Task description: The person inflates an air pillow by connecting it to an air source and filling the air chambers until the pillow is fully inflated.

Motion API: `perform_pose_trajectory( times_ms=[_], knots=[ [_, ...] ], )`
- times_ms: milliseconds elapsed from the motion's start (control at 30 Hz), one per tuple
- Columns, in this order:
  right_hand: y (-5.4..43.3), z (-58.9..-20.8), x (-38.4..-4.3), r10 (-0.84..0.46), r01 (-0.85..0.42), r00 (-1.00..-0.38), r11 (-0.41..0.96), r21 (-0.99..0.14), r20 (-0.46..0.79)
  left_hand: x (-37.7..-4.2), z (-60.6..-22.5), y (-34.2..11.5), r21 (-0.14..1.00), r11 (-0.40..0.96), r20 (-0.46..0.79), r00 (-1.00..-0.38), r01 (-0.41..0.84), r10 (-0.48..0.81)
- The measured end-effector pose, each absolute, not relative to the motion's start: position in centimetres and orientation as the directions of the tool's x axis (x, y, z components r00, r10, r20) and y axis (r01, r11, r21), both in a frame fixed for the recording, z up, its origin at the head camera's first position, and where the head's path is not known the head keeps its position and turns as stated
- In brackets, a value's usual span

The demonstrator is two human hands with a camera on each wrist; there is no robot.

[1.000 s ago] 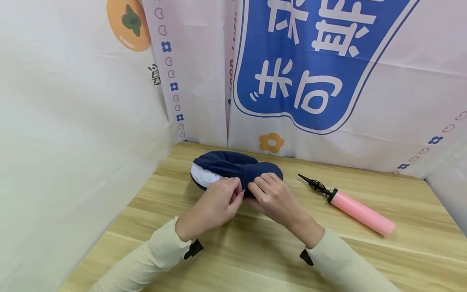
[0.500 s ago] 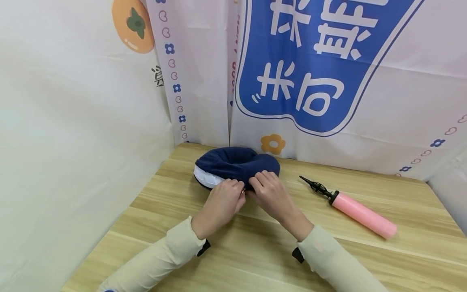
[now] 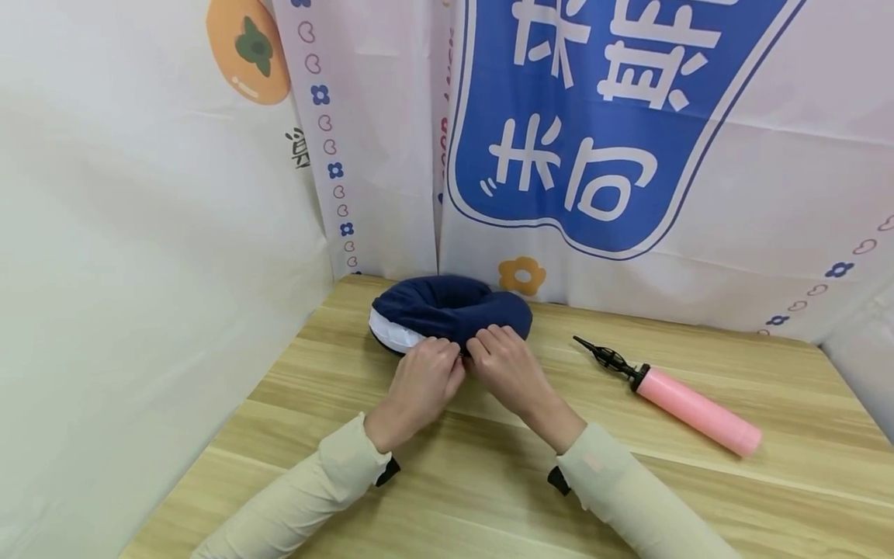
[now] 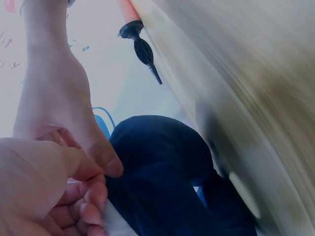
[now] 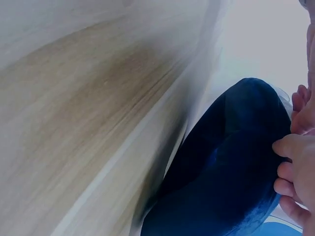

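A navy U-shaped neck pillow (image 3: 489, 310) sits at the back of the table, its near side facing me. Along its left side the cover gapes, and a white inner (image 3: 393, 332) shows. With curled fingers my left hand (image 3: 422, 380) pinches the cover's front edge where the white strip ends. Close beside it, my right hand (image 3: 510, 373) grips the navy fabric just to the right. The left wrist view shows the thumb of the right hand (image 4: 56, 93) pressed against the pillow (image 4: 157, 167). Both hands hide the small part between their fingertips.
A hand pump (image 3: 691, 407) with a pink barrel and black nozzle lies to the right on the wood-grain table (image 3: 475, 497). Behind the table hangs a printed cloth (image 3: 391, 155), and a pale cloth wall (image 3: 140, 233) stands at the left.
Both hands and the pillow have shifted slightly away from me. The right hand has come a little left, nearer the left hand. Both still hold the cover, and the pump stays put.
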State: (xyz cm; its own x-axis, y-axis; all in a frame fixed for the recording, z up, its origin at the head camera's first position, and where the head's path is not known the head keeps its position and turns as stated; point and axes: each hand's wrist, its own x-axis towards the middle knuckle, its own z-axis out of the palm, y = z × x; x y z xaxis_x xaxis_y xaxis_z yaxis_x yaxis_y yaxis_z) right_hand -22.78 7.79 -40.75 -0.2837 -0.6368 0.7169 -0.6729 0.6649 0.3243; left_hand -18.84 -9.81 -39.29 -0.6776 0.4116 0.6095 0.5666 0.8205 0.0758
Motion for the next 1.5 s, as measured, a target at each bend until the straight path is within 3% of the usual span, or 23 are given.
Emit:
perform_pose_trajectory(
  times_ms=[200,467,600,800,933,1067,1333,1500],
  knots=[
    [8.4,-40.6,-22.7,-0.64,-0.679,-0.289,0.661,0.319,0.712,-18.6,-39.2,-11.2,0.081,0.804,0.629,-0.656,0.589,0.418],
    [10.7,-41.2,-22.8,-0.633,-0.776,-0.264,0.588,0.229,0.728,-18.4,-38.7,-13.4,0.172,0.784,0.608,-0.69,0.597,0.392],
    [11.0,-40.9,-21.9,-0.626,-0.781,-0.292,0.592,0.198,0.723,-18.7,-39.0,-13.5,0.207,0.747,0.575,-0.696,0.632,0.43],
    [9.3,-39.4,-20.7,-0.652,-0.735,-0.248,0.608,0.3,0.716,-18.6,-39.0,-12.7,0.175,0.688,0.596,-0.631,0.705,0.496],
    [8.7,-39.5,-20.7,-0.675,-0.698,-0.263,0.627,0.347,0.69,-18.5,-39.1,-12.2,0.144,0.678,0.608,-0.605,0.721,0.514],
    [8.9,-40.0,-20.7,-0.685,-0.725,-0.261,0.604,0.33,0.681,-18.3,-39.5,-12.5,0.157,0.696,0.617,-0.62,0.701,0.485],
    [10.4,-40.9,-21.1,-0.663,-0.797,-0.193,0.536,0.279,0.723,-18.3,-39.1,-14.3,0.194,0.729,0.605,-0.665,0.656,0.438],
    [11.0,-40.7,-21.2,-0.642,-0.824,-0.205,0.521,0.223,0.739,-18.6,-38.9,-14.7,0.227,0.72,0.559,-0.693,0.656,0.455]
  ],
)
